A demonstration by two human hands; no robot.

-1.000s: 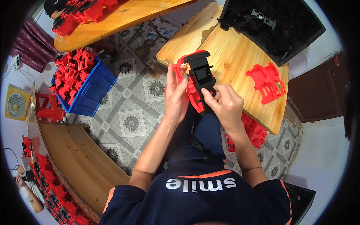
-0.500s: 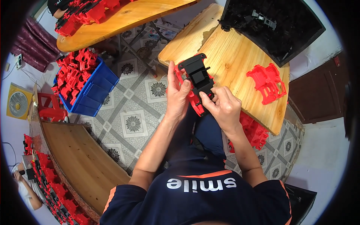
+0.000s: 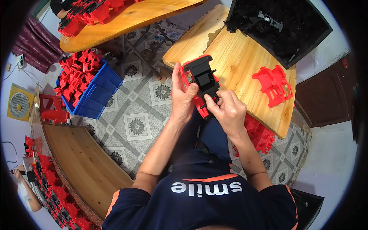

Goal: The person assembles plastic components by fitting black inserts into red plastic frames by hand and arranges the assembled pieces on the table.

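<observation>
Above my lap I hold a red plastic frame (image 3: 200, 108) with a black plastic insert (image 3: 204, 78) seated in it. My left hand (image 3: 182, 94) wraps the frame's left side, thumb pressed on its edge. On the lower right, my right hand (image 3: 229, 109) pinches the black part between thumb and bent fingers; the exact spot they grip is partly hidden. Another red plastic frame (image 3: 273, 85), without a black part, lies on the wooden table to the right.
The wooden table (image 3: 237, 57) bears a black tray (image 3: 278, 30) with small parts. More red frames fill a blue bin (image 3: 94, 92) at left and sit below the table. Red-black assemblies (image 3: 57, 188) line a bench at lower left; people's arms show at left and upper left.
The held frame and both hands have barely moved; the grip is the same. At the lower left, another person's arm has shifted slightly.
</observation>
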